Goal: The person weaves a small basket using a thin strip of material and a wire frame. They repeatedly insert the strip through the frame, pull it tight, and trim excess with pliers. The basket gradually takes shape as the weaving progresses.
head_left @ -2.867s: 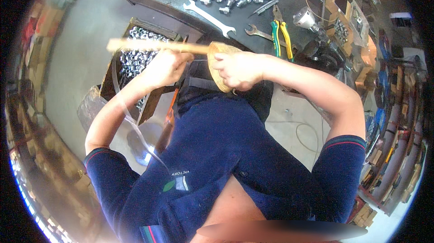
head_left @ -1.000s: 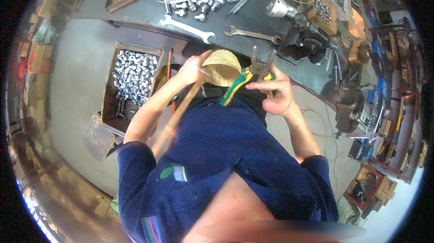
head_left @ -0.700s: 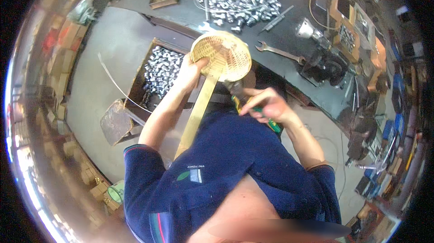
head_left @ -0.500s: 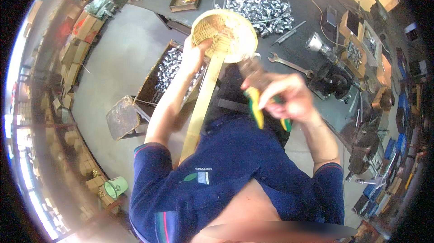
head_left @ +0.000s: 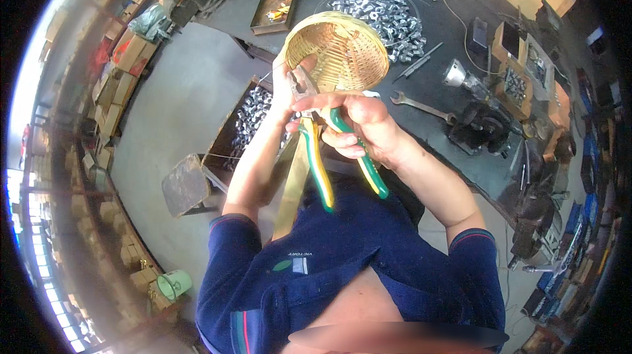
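Observation:
A woven bamboo strainer (head_left: pixel 352 51) with a long flat handle is gripped in my left hand (head_left: pixel 283 94), near where the bowl meets the handle. The bowl tilts toward me, and the handle runs down against my shirt. My right hand (head_left: pixel 368 120) holds combination pliers (head_left: pixel 317 166) with green and yellow grips. The grips are spread, and the jaws look parted beside my left hand, in front of the bowl's left lower rim. Whether the jaws touch the bamboo cannot be made out. My left fingers are partly hidden behind the pliers and the strainer.
On the dark workbench lie a pile of metal fittings (head_left: pixel 388 15), a rusty tray (head_left: pixel 274 10), a wrench (head_left: pixel 424 107) and a bench vise (head_left: pixel 484 120). Below left stands a box of metal parts (head_left: pixel 253 117). Shelves with boxes line the left side; a green bucket (head_left: pixel 174 284) stands there.
My right hand has brought the pliers leftward to the strainer's lower left rim, and their grips now point toward me. The strainer bowl has shifted slightly right and turned.

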{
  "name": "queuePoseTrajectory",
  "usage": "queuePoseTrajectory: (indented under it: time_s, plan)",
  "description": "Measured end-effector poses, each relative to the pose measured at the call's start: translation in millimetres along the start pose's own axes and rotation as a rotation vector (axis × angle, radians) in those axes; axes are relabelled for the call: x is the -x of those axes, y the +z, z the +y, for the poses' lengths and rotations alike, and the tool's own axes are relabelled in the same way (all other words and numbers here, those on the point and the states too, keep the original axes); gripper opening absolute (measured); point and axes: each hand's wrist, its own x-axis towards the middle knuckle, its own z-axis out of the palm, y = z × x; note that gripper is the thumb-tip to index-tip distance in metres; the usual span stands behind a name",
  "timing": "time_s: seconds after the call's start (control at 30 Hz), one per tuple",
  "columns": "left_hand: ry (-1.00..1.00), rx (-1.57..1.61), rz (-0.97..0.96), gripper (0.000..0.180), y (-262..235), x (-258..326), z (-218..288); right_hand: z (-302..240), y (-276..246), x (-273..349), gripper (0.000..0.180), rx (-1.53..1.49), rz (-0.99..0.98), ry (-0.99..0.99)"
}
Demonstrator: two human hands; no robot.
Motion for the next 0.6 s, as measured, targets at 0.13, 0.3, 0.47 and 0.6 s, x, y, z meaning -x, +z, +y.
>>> queuePoseTrajectory:
  time_s: [0.13,0.3,0.47,0.6]
  plan:
    - [-0.040,-0.089,-0.105,0.031,6,-1,7,8,-12,-7,0.054,-0.068,0.013,-0.036]
    - [-0.096,-0.351,-0.065,0.038,-5,-2,3,4,-9,-19,0.051,-0.117,0.029,-0.029]
    - [-0.012,-0.311,-0.082,0.045,-10,-8,-8,10,-16,-18,0.028,-0.087,0.085,-0.082]
    - [-0.013,-0.331,-0.091,0.049,-15,-11,-1,32,-24,-24,0.035,-0.018,0.096,-0.188]
